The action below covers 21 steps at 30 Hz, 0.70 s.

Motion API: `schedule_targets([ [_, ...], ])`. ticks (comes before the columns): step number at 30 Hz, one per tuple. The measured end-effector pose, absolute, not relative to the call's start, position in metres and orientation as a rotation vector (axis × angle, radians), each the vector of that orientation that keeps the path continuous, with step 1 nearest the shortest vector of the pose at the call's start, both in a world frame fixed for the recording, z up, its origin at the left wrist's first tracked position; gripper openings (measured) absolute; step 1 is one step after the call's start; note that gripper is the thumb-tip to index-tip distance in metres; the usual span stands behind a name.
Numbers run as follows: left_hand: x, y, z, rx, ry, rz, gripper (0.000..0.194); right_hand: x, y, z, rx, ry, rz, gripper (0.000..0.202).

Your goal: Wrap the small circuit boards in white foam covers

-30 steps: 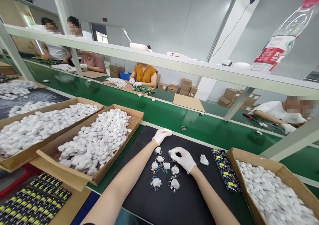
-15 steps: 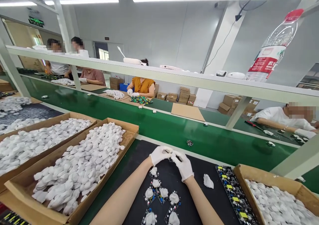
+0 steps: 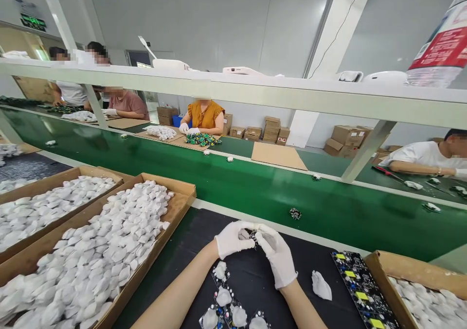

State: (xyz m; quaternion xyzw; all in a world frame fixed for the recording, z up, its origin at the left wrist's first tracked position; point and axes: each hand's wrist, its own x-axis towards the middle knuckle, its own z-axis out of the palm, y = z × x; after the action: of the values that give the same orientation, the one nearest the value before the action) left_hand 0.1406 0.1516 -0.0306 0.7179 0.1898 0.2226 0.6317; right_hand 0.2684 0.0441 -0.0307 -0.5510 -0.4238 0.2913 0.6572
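Observation:
My left hand (image 3: 233, 239), in a white glove, pinches one side of a small circuit board (image 3: 254, 239) above the black mat (image 3: 197, 241). From the other side the gloved fingers of my right hand (image 3: 276, 255) close on the same board, covering most of it. Below my hands lie several small boards topped with white lumps, one of them a board with a white lump (image 3: 224, 296). A loose white piece (image 3: 321, 285) rests on the mat right of my right wrist.
A cardboard tray of white pieces (image 3: 188, 193) stands at left, another tray (image 3: 375, 260) at right beside a panel of boards (image 3: 361, 290). Beyond the mat runs a green conveyor belt (image 3: 255, 188) carrying a small board (image 3: 295, 214). A white shelf (image 3: 255, 88) crosses above; co-workers sit opposite.
The camera view has tilted down and come closer. Both hands stay together on the small board, which shows a little more between the fingers. The board on the belt appears farther right.

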Motion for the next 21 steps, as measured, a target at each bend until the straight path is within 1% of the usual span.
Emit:
schedule_targets([
  [3, 0.143, 0.152, -0.033, 1.643, 0.455, 0.528, 0.053, 0.267, 0.042, -0.025, -1.193, -0.916, 0.72, 0.036],
  [7, 0.144, 0.151, -0.036, 1.598, 0.447, 0.557, 0.054, 0.266, 0.041, -0.025, -1.186, -0.924, 0.742, 0.038],
  [13, 0.144, 0.15, -0.035, 1.584, 0.431, 0.574, 0.05, 0.269, 0.042, -0.037, -1.272, -1.003, 0.632, 0.028],
  [19, 0.144, 0.149, -0.035, 1.726, 0.458, 0.563, 0.057, 0.271, 0.042, -0.037, -1.322, -1.033, 0.578, 0.022],
  [21, 0.144, 0.149, -0.034, 1.791, 0.462, 0.532, 0.051, 0.271, 0.041, -0.036, -1.325, -1.064, 0.57, 0.019],
])
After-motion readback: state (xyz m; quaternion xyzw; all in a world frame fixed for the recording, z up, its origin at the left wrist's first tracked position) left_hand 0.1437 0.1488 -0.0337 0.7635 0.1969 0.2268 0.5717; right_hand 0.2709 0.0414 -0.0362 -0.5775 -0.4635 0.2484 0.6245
